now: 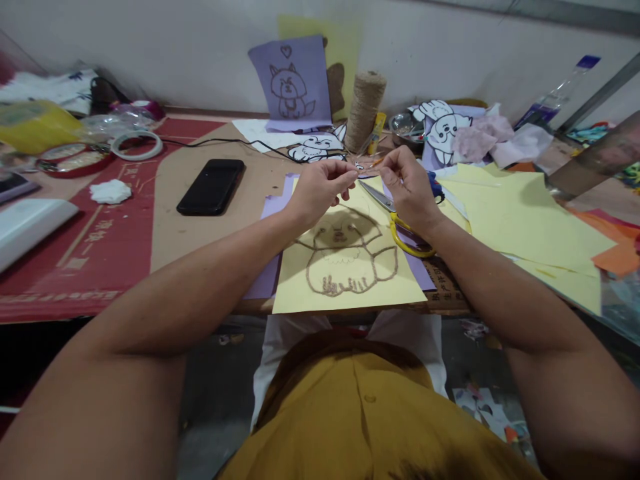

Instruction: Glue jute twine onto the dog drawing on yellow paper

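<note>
My left hand [327, 188] is raised over a yellow sheet [293, 293], thumb and fingertips pinched together. Facing it, my right hand [407, 190] is closed in a similar pinch; a thin strand may run between the two, too fine to make out. On the yellow sheet an animal figure is outlined in brown, cord-like lines [345, 291], its top partly hidden by my hands. Purple paper [267, 280] lies beneath the sheet. Scissors with yellow handles [400, 237] lie beside and partly under my right hand, blades pointing up and left.
A twine spool [367, 107] and a yellow glue stick [377, 133] stand behind my hands. A purple sheet with a cat-like figure [287, 87] leans on the wall. A black phone [211, 187] and white tape roll [136, 145] lie left, yellow papers [530, 213] right.
</note>
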The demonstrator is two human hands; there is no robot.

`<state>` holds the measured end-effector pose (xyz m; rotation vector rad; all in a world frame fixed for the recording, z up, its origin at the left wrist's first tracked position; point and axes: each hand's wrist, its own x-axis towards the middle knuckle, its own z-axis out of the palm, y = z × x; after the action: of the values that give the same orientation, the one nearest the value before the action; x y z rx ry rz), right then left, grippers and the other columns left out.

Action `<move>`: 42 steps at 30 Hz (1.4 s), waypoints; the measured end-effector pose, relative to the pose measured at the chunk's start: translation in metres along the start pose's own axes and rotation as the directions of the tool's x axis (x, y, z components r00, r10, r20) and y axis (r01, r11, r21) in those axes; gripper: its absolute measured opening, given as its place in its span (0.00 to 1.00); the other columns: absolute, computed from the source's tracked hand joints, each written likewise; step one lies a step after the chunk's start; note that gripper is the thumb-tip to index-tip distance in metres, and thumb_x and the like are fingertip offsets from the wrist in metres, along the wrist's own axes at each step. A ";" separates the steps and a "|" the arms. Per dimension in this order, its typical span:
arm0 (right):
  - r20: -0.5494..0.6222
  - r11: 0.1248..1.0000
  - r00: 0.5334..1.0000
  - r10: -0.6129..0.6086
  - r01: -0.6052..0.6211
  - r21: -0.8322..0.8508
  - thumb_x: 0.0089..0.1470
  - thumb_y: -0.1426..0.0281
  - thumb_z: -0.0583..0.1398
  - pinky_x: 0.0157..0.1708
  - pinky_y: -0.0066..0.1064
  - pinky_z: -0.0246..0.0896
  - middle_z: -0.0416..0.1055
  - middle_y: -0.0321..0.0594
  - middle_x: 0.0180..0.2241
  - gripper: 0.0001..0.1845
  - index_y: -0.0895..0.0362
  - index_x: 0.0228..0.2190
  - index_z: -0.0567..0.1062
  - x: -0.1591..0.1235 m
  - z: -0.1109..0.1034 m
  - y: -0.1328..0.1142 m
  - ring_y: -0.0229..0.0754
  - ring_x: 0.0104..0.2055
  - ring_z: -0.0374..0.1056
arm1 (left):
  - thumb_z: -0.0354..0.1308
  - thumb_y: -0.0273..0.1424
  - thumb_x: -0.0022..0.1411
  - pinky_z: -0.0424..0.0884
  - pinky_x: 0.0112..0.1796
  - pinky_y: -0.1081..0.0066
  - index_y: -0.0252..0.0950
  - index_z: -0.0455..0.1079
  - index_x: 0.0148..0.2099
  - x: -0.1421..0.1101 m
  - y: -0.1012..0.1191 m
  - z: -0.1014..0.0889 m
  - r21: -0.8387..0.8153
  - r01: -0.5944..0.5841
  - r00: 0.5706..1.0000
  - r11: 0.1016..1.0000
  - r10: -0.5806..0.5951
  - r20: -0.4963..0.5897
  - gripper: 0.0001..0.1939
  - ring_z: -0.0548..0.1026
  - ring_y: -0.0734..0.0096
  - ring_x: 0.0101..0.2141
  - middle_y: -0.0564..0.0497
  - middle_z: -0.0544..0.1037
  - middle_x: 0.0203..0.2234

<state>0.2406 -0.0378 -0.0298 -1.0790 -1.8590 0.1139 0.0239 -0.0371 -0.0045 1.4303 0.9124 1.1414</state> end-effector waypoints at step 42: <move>0.008 0.968 0.998 0.069 -0.069 0.241 0.69 0.32 0.54 0.29 0.35 0.57 0.63 0.33 0.16 0.43 0.52 0.17 0.65 -0.005 0.014 -0.014 0.37 0.22 0.61 | 0.65 0.22 0.64 0.71 0.32 0.75 0.35 0.79 0.39 0.005 -0.026 0.002 0.328 -0.457 0.887 0.827 0.450 0.102 0.04 0.75 0.77 0.27 0.53 0.82 0.29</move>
<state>0.2224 -0.0450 -0.0340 -0.9733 -1.7549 0.3716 0.0281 -0.0283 -0.0287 2.0227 0.8018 1.3555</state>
